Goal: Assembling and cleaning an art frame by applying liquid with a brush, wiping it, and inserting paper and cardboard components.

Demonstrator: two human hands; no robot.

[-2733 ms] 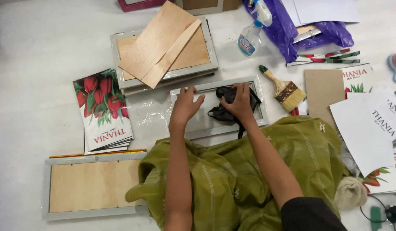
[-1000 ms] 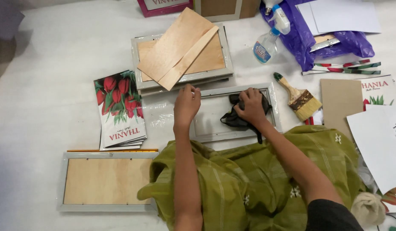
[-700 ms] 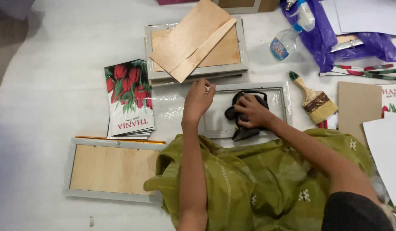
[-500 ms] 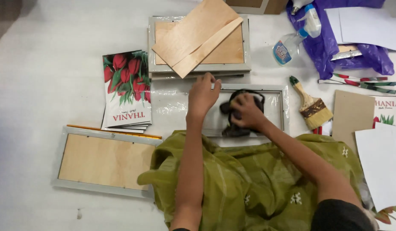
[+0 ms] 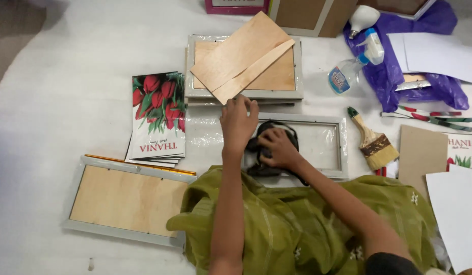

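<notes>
The right hand (image 5: 278, 150) presses a dark cloth (image 5: 266, 153) onto the glass of a grey picture frame (image 5: 317, 145), its fingers (image 5: 269, 140) clenched around the wadded fabric. A few moments ago the cloth sat nearer the frame's right end; now it lies toward the left end, so the wiping has travelled across the pane and the glass right of the fingers looks already covered. The left hand (image 5: 238, 122) lies flat with fingers spread and released, grasping nothing, bracing the frame's upper left corner just beside the cloth; it has kept that hold throughout. Just beyond those fingertips lies a stack of frames (image 5: 244, 69) with loose wooden backing boards (image 5: 243, 56) on top. Left of the left hand lies a pile of tulip prints (image 5: 157, 117), and nearer the body another frame lies face down (image 5: 126, 201). Right of the cloth hand, past the frame's edge, rest a paintbrush (image 5: 372, 140) and a spray bottle (image 5: 350, 69)
</notes>
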